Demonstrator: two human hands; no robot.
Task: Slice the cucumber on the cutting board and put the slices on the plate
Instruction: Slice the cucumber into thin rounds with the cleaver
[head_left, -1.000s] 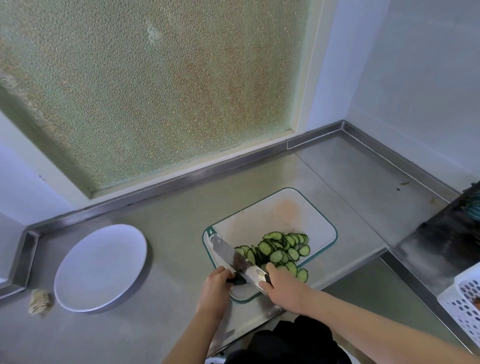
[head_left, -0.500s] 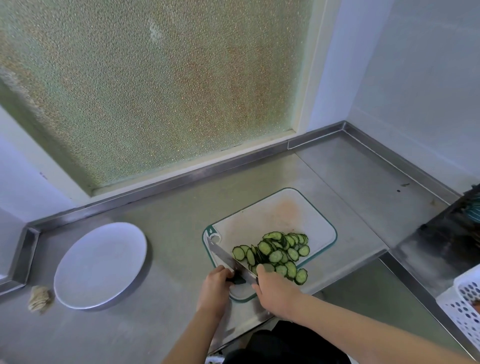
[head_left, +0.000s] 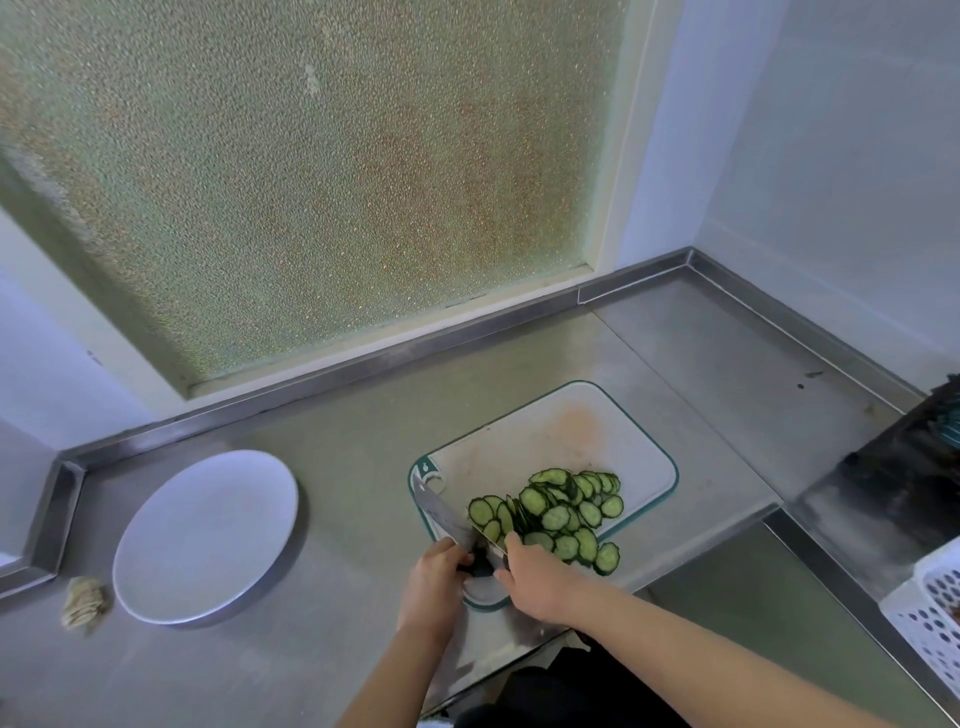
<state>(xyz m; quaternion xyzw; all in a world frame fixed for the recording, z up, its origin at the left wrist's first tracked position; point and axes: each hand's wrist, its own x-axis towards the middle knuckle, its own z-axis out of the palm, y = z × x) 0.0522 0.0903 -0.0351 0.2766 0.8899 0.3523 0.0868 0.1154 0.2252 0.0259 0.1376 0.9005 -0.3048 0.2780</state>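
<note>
Plate (head_left: 208, 535): white, far left, well apart from the board. Left hand (head_left: 434, 579): forearm reaching from the near edge, fingers curled round the knife (head_left: 439, 512) handle. Right hand (head_left: 537, 579): thumb at blade heel, finger spread cannot be told; cucumber slices (head_left: 556, 517) heaped on cutting board (head_left: 545, 441).

Both bare forearms reach in from below and meet close together, the left hand (head_left: 434, 579) curled round the knife (head_left: 440, 512) handle, the right hand (head_left: 537, 579) palm-down just beside it, fingers bent downward, tips hidden.
</note>
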